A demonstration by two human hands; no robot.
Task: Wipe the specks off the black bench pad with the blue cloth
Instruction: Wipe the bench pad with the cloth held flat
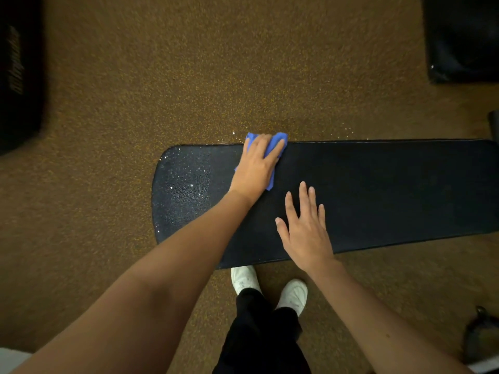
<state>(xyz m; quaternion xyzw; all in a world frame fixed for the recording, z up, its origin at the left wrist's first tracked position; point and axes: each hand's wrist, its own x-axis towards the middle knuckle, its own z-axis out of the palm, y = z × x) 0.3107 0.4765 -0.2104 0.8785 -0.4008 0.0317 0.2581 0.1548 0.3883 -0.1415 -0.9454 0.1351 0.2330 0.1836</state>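
Head view: the black bench pad (378,190) lies horizontally across the middle of the frame, its rounded end at the left and its other end running out of the right edge. The left hand (256,168) lies flat on the blue cloth (279,139) with straight fingers, pressing it onto the pad at the far edge; the cloth shows beyond the fingertips and under the outer side of the palm. The right hand (305,228) holds nothing, its fingers straight and slightly spread over the near half of the pad, just right of the left hand; whether the palm touches the surface cannot be told. The two hands are apart. Bright specks (186,184) cover the rounded left end of the pad, left of the cloth; the pad surface right of the cloth appears uniformly dark. A few bright specks also lie on the floor (162,76) just beyond the far edge of the pad. The floor is brown with a fine orange fleck. Two white shoes (293,294) and black trousers (259,333) appear below the near edge of the pad. Dark objects occupy the left edge (19,76) and the top right corner (461,36); their nature cannot be told.
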